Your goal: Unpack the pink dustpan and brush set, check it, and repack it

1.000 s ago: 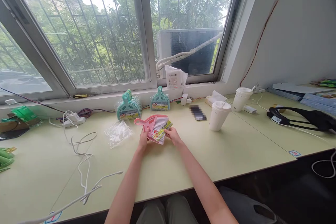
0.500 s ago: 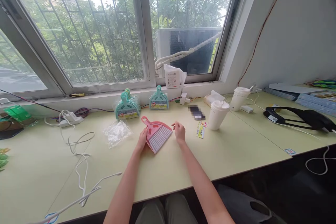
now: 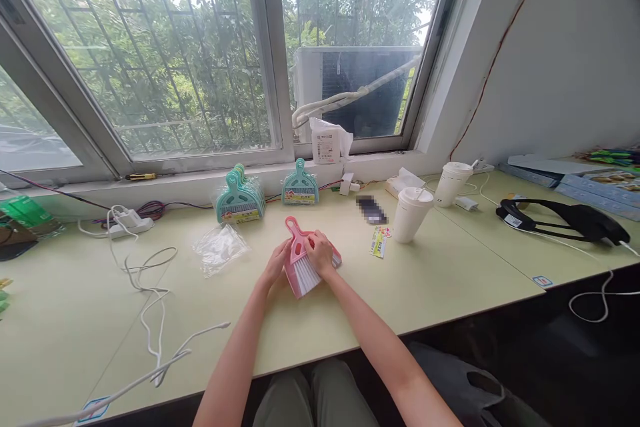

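Note:
A pink dustpan (image 3: 290, 278) lies tilted on the table in front of me, its handle pointing away. Nested in it is a pink hand brush (image 3: 306, 276) with white bristles facing me. My left hand (image 3: 278, 261) grips the dustpan's left edge, thumb on top. My right hand (image 3: 320, 253) lies over the brush's upper body with curled fingers, hiding its right part. Left of these is a crumpled clear plastic bag (image 3: 221, 250). A printed label card (image 3: 380, 241) rests to the right, below a blurred-out dark object (image 3: 371, 209).
Several packed green dustpan sets (image 3: 240, 197) and one single green set (image 3: 300, 184) stand by the window sill. Two white cups (image 3: 413, 215) are at right, near a black headset strap (image 3: 560, 220). White cables (image 3: 155, 307) and a power strip (image 3: 131, 223) lie left.
My right hand has moved left, from beside the dustpan onto the brush. The dustpan and brush have turned a little and shifted slightly right. My left hand stays at the left edge.

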A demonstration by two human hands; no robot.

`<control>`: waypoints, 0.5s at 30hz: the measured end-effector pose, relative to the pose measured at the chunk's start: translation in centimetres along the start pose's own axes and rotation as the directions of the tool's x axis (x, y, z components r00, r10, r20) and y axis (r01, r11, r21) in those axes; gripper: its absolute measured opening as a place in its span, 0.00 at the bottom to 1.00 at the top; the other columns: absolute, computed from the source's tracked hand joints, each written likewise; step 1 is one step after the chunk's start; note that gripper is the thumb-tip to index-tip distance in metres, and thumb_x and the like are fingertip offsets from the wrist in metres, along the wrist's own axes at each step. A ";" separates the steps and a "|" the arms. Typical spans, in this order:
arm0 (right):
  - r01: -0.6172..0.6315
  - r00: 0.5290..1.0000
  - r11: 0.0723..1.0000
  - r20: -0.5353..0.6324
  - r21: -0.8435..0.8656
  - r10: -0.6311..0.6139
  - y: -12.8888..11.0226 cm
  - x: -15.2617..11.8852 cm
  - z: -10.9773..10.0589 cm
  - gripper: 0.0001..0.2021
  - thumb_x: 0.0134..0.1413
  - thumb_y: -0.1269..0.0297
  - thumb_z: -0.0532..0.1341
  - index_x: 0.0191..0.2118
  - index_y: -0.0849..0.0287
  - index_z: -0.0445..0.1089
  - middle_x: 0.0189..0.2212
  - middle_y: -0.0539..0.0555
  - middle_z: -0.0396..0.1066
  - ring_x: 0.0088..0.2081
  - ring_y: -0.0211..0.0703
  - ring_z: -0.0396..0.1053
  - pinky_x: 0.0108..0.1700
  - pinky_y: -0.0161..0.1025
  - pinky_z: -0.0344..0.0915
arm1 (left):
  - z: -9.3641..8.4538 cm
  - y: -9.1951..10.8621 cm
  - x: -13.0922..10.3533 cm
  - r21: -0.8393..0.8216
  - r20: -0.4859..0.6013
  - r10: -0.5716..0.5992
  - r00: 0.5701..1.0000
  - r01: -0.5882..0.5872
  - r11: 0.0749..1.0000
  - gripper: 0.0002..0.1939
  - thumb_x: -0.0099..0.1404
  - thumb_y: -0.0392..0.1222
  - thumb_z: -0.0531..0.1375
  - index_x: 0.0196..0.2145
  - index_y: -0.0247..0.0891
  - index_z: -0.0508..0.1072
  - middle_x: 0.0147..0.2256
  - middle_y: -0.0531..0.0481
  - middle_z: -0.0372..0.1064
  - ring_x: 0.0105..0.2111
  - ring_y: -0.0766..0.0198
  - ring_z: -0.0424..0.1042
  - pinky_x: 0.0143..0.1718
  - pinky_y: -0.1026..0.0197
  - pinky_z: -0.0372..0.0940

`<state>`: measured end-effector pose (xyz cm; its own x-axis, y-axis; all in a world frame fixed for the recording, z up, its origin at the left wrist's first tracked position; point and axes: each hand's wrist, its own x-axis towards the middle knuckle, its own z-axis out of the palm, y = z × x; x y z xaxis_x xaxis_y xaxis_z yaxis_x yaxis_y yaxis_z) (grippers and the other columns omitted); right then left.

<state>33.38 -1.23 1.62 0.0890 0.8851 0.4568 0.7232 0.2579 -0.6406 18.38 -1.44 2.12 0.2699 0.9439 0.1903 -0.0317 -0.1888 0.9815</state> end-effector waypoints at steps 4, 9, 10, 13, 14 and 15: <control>0.004 1.000 0.997 0.022 0.071 -0.005 -0.2 0.0 -0.2 0.15 0.62 0.59 0.50 0.27 0.56 0.67 0.32 0.51 0.67 0.37 0.41 0.65 0.37 0.35 0.57 | 0.0 0.8 -0.2 0.069 -0.008 0.024 1.000 -0.024 0.997 0.26 0.63 0.58 0.53 0.48 0.36 0.73 0.48 0.44 0.72 0.47 0.54 0.70 0.50 0.57 0.62; 0.066 0.998 0.997 0.009 0.029 -0.067 -0.8 -0.3 -0.1 0.15 0.62 0.55 0.51 0.30 0.56 0.67 0.33 0.52 0.66 0.37 0.41 0.65 0.37 0.35 0.58 | -0.4 0.4 0.0 0.217 -0.095 0.054 0.994 -0.033 0.976 0.24 0.65 0.55 0.50 0.48 0.37 0.73 0.46 0.45 0.73 0.45 0.55 0.71 0.48 0.56 0.63; 0.084 0.996 0.996 0.017 0.005 -0.084 -0.9 -0.3 -0.1 0.14 0.60 0.53 0.53 0.30 0.56 0.67 0.33 0.52 0.66 0.37 0.42 0.65 0.36 0.36 0.58 | -0.5 0.3 -0.1 0.248 -0.124 0.059 0.990 -0.026 0.968 0.23 0.64 0.54 0.51 0.47 0.38 0.73 0.45 0.45 0.74 0.44 0.55 0.71 0.47 0.56 0.63; 0.121 0.991 0.991 0.055 -0.051 -0.118 -1.4 -0.5 -0.4 0.14 0.57 0.51 0.57 0.31 0.57 0.67 0.34 0.53 0.66 0.37 0.43 0.64 0.36 0.36 0.59 | -1.2 0.2 -0.3 0.302 -0.165 0.046 0.985 0.007 0.953 0.20 0.61 0.51 0.54 0.46 0.38 0.74 0.43 0.45 0.75 0.42 0.53 0.72 0.46 0.55 0.64; 0.132 0.990 0.989 0.066 -0.064 -0.128 -1.6 -0.6 -0.6 0.13 0.57 0.51 0.57 0.32 0.57 0.67 0.34 0.53 0.66 0.38 0.43 0.64 0.37 0.36 0.59 | -1.6 0.3 -0.4 0.313 -0.146 0.040 0.988 0.007 0.950 0.20 0.59 0.50 0.56 0.46 0.38 0.74 0.42 0.45 0.75 0.42 0.53 0.72 0.45 0.55 0.64; 0.146 0.987 0.986 0.075 -0.075 -0.141 -1.9 -0.7 -0.6 0.13 0.57 0.52 0.57 0.32 0.56 0.67 0.35 0.54 0.66 0.38 0.43 0.64 0.37 0.37 0.59 | -1.9 0.5 -0.6 0.326 -0.118 0.037 0.992 0.003 0.945 0.21 0.57 0.48 0.58 0.46 0.38 0.74 0.42 0.45 0.75 0.41 0.53 0.72 0.44 0.55 0.65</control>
<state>32.41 -2.55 2.90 -0.0649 0.8664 0.4951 0.7781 0.3546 -0.5185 16.39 -1.55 2.55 0.1536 0.9616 0.2275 0.2848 -0.2636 0.9216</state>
